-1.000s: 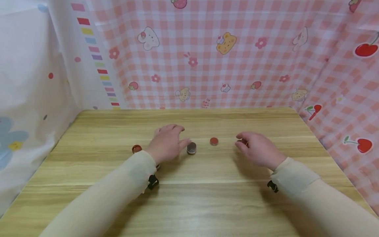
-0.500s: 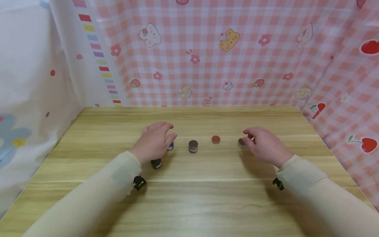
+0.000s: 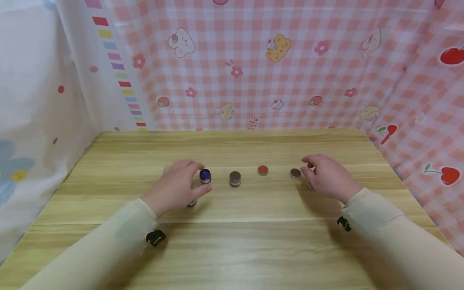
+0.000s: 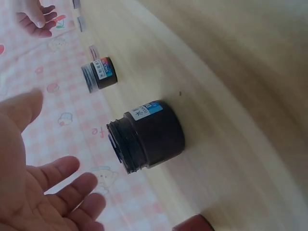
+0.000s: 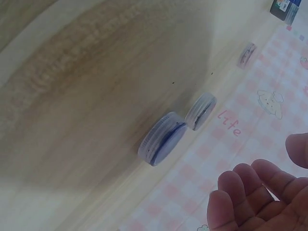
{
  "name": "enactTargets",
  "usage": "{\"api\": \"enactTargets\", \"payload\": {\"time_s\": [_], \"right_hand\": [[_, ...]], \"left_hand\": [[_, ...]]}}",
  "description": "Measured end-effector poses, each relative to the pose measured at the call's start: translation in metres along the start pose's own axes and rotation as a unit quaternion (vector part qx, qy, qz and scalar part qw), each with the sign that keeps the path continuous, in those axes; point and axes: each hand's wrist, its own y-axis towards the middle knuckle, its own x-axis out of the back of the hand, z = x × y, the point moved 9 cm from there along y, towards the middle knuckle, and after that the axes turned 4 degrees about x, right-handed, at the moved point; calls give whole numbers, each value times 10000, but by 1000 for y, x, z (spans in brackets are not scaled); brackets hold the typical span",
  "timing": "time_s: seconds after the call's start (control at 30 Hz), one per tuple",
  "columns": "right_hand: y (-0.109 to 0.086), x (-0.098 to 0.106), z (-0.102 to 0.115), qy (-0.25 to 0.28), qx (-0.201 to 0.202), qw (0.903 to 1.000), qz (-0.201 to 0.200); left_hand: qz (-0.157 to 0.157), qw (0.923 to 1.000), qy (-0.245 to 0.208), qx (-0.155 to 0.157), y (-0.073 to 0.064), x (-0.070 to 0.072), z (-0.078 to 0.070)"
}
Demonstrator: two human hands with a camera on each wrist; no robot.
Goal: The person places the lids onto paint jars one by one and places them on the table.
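Nearer the left edge of the table [image 3: 253, 249], the left grip [image 3: 175, 187] hides most of one jar [image 3: 191, 204]; nearer the right, the right grip [image 3: 330, 177] covers most of a bluish cap [image 3: 310, 185]. The left wrist view crops a reddish object [image 4: 194, 224]; fine print on the label [image 4: 146, 110] blurs.

On the table [image 3: 232, 249], an uncapped jar [image 3: 205, 176] stands just right of the left hand [image 3: 174, 185], with a capped jar [image 3: 235, 179] to its right, then a first lid [image 3: 262, 170] and a second lid [image 3: 295, 173] just left of the right hand [image 3: 330, 177]. Beside the second, a third lid [image 5: 162, 139] lies partly behind that hand. Nearer the person, another jar [image 3: 192, 203] sits half-hidden by the left hand, and a cloth [image 3: 232, 80] hangs behind the table.
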Motion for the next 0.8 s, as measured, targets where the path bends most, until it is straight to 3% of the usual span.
{"api": "enactTargets", "payload": {"time_s": [0.37,0.6,0.8], "right_hand": [[0,-2,-3,-23,-24,10000,41],[0,-2,-4,-68,-46,9999,60],[0,-3,-5,-103,-43,9999,86]], "left_hand": [[700,9962,390,328,-18,-14,13],[850,9937,350,634,-19,-22,20],[962,9925,411,627,-16,-27,22]]}}
